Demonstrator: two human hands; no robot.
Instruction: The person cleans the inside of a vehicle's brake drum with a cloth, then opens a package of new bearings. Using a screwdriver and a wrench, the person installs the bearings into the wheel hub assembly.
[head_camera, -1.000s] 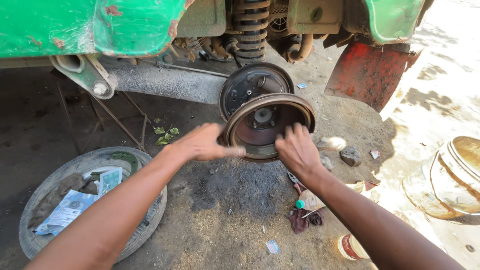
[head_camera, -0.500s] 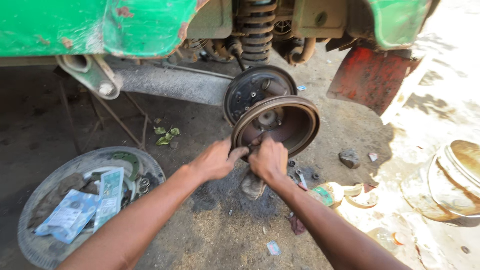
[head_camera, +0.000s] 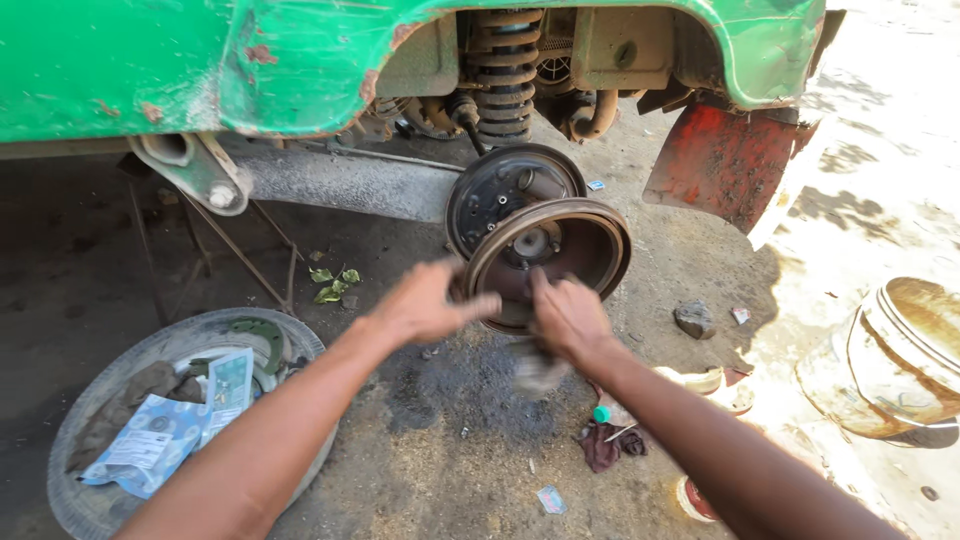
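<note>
Dusty workshop ground lies beneath your hands: left hand (head_camera: 425, 303) and right hand (head_camera: 567, 315), fingers spread, press the rusty round steel brake drum (head_camera: 548, 262) directly ahead; uneven grip could tilt and drop it.

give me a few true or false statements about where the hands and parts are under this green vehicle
1. Both hands are at the lower rim of the brake drum. True: the left hand and the right hand meet the drum from either side.
2. The drum lies flat on the ground. False: it stands on edge at the axle end, open side toward the camera.
3. A coil spring hangs above the drum. True.
4. The tyre on the ground is to the right of the drum. False: it lies at lower left, with paper packets on it.
5. The mud flap is blue. False: it is red.
</note>
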